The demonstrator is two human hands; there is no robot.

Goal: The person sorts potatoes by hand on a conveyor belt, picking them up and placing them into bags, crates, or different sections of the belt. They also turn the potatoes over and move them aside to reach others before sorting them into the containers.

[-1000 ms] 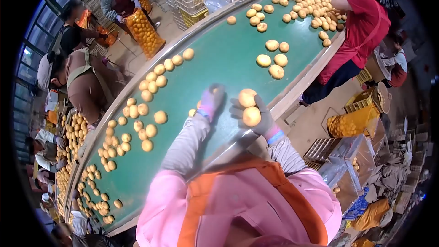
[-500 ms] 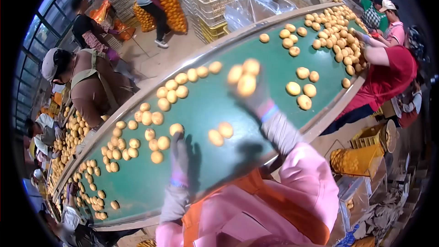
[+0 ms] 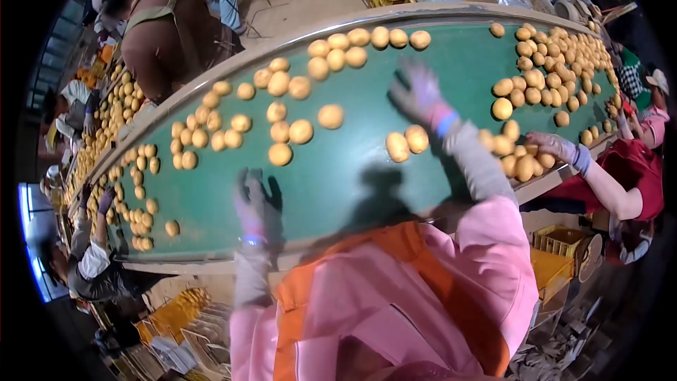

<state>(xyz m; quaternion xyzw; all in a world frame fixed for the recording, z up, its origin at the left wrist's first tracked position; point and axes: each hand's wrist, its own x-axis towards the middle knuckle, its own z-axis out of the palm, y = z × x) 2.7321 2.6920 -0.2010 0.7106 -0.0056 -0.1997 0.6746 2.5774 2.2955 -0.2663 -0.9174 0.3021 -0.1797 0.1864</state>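
Round yellow-brown potatoes lie in groups on a green belt (image 3: pixel 338 190). My left hand (image 3: pixel 249 206), gloved, is over the near part of the belt with its fingers apart and nothing in it. Farther up and to the right, my gloved right hand (image 3: pixel 420 93) is spread, also holding nothing. Below it lies a pair of potatoes (image 3: pixel 407 143). A single potato (image 3: pixel 330 116) sits between my two hands, and a row of potatoes (image 3: pixel 379 37) runs along the far edge, beyond my right hand.
At the right, a co-worker's gloved hand (image 3: pixel 557 148) touches potatoes by the near rim. A dense potato pile (image 3: pixel 557 63) covers the belt's far right. Another person (image 3: pixel 173 35) bends beyond the far rim (image 3: pixel 282 41). Yellow crates (image 3: pixel 558 240) stand at lower right.
The potatoes my right hand held are out of it, and its fingers have spread. My left hand has moved away from the potato it was touching. The view has shifted, and a co-worker's hand has reached in.
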